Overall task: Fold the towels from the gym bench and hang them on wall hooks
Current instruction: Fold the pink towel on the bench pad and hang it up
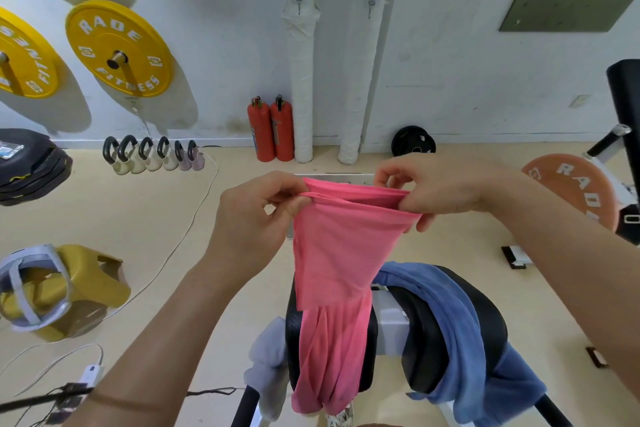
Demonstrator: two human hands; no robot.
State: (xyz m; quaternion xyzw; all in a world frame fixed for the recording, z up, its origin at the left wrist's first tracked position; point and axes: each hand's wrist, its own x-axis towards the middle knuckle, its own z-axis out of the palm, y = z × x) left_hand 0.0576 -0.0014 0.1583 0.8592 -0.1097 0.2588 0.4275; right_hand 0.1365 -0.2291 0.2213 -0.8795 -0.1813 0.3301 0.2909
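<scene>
White-walled gym, beige floor; yellow rubber weight plates [100, 35] pegged on the wall at left; two red fire extinguishers [261, 130] at its foot; two small metal wall hooks [299, 2] higher up, both bare. Thin pink fabric towel [332, 253] held up over the black padded gym bench [420, 350]; its lower end lies bunched on the pad. Left hand [256, 215] pinches one top corner; right hand [440, 191] pinches the other; both clamped on a doubled edge. Soft blue towel [460, 322] draped across the bench; pale grey towel [266, 367] hanging off its left side; both unfolded. Judgement: first fold under way; match the corners layer on layer; hold the top edge taut; lift the tail off the pad before halving, or the crease may run crooked.
</scene>
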